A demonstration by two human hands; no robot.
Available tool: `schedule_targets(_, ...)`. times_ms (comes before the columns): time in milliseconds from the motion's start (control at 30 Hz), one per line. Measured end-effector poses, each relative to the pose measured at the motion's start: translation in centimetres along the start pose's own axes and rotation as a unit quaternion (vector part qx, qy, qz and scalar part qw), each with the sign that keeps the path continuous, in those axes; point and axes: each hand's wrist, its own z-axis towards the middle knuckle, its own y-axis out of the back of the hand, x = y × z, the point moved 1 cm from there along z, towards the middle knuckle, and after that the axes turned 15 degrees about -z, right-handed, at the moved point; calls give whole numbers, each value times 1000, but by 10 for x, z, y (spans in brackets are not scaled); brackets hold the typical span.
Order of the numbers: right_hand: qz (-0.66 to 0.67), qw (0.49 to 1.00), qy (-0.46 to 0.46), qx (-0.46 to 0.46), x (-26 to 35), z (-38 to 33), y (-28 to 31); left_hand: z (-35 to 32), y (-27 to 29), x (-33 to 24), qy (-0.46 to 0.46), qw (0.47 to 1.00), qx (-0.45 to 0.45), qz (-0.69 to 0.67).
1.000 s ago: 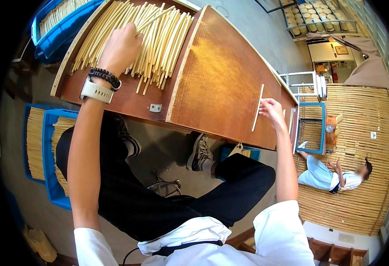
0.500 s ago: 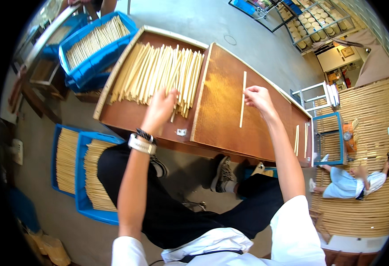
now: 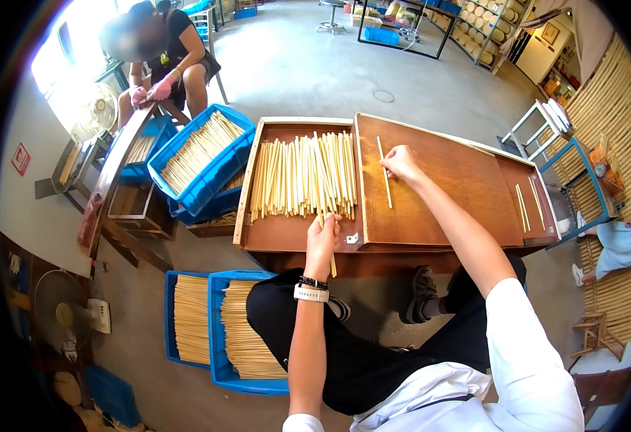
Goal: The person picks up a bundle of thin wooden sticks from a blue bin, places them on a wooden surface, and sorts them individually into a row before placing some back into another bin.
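Many pale thin wooden sticks (image 3: 302, 173) lie side by side in the left compartment of a brown wooden tray table (image 3: 276, 229). At the near edge of this pile, my left hand (image 3: 323, 239) is closed around a few wooden sticks (image 3: 333, 266), which poke out below the fist. My right hand (image 3: 402, 163) is over the raised brown board (image 3: 434, 194) to the right, its fingers pinched on a single wooden stick (image 3: 388, 193) that lies slanting on the board. Farther right, several loose sticks (image 3: 523, 207) rest in a lower section.
Blue crates of sticks stand left of the table (image 3: 159, 173) and beside my left leg (image 3: 218, 363). A person (image 3: 175, 54) with pink gloves works at a sloped wooden beam (image 3: 114, 183). Fans (image 3: 62, 311) stand at left; a blue-framed stool (image 3: 582, 183) is on the right.
The view has swung up and left, bringing the other person into sight. My left hand has drawn back toward me from the pile with sticks. My right hand and its stick are nearer the divider.
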Motion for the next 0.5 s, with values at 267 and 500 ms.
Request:
schedule_targets(267, -8, 1000, -10, 8, 1, -1, 2, -3, 4, 1, 1, 1000, -4, 8)
schedule_targets(500, -25, 1000, 0, 8, 2, -2, 4, -3, 3, 0, -1, 1000, -12, 23)
